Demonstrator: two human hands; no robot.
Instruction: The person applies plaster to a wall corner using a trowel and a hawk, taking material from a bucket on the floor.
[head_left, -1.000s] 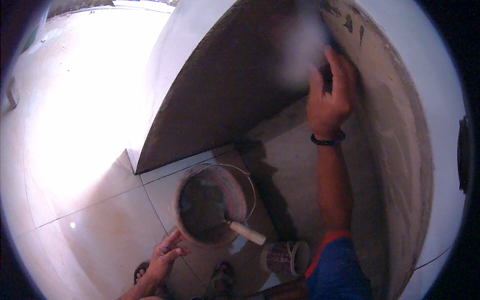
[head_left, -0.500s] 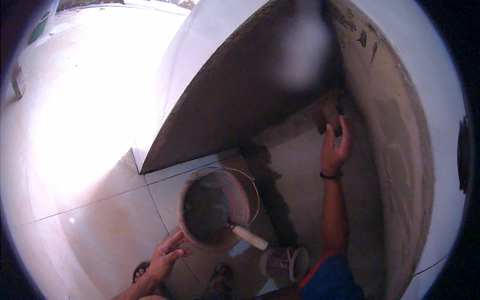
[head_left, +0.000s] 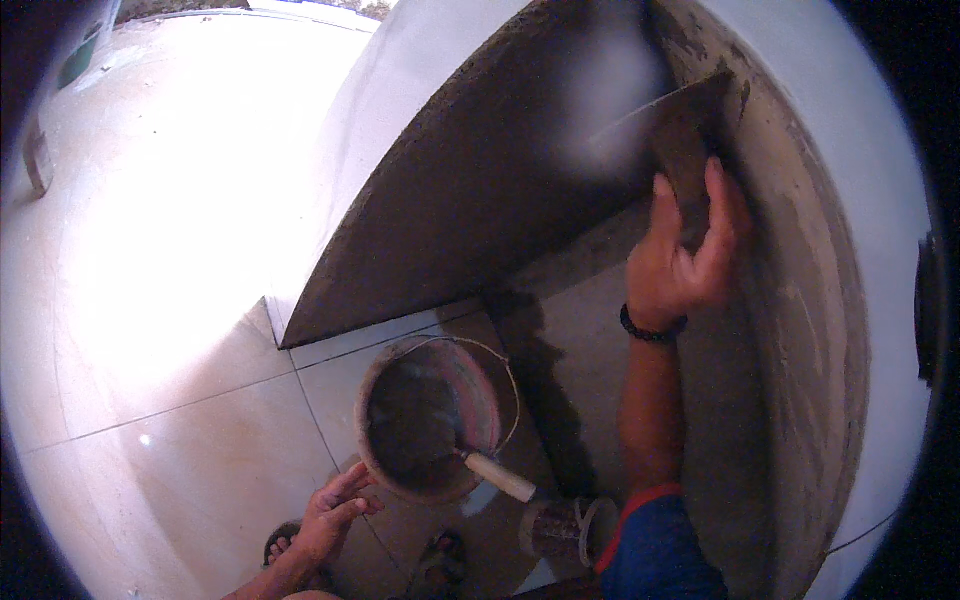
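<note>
Gripped flat trowel (head_left: 690,135) in right hand (head_left: 677,280), thumb on left side and fingers on right side, spread just enough to straddle near part of tool. Located trowel at far right of scene, near inner corner between dark wall (head_left: 450,190) and light brown wall (head_left: 805,280). Could not tell contact from clearance at either wall. Ran long thin edge of trowel slantwise, from nearer left to farther right, across line of forearm. Pointed trowel away from body, toward far side, face tilted.

Extended right forearm (head_left: 655,410) from near edge toward far side, wrist nearly straight. Wore dark beaded bracelet (head_left: 652,328) at right wrist and blue sleeve (head_left: 665,555) with red cuff farther up arm.

Brought left forearm (head_left: 280,575) in from near left, directed far and right. Held left hand (head_left: 330,508) half open, fingers extended and loosely together, fingertips at near-left rim of bucket (head_left: 478,395). Placed bucket on tiled floor (head_left: 230,430), left of right forearm. Leaned pale handle (head_left: 500,477) of second tool over near-right rim of bucket, long axis running from far left to near right. Kept small pail (head_left: 552,528) nearer and right of bucket, mouth facing right.
</note>
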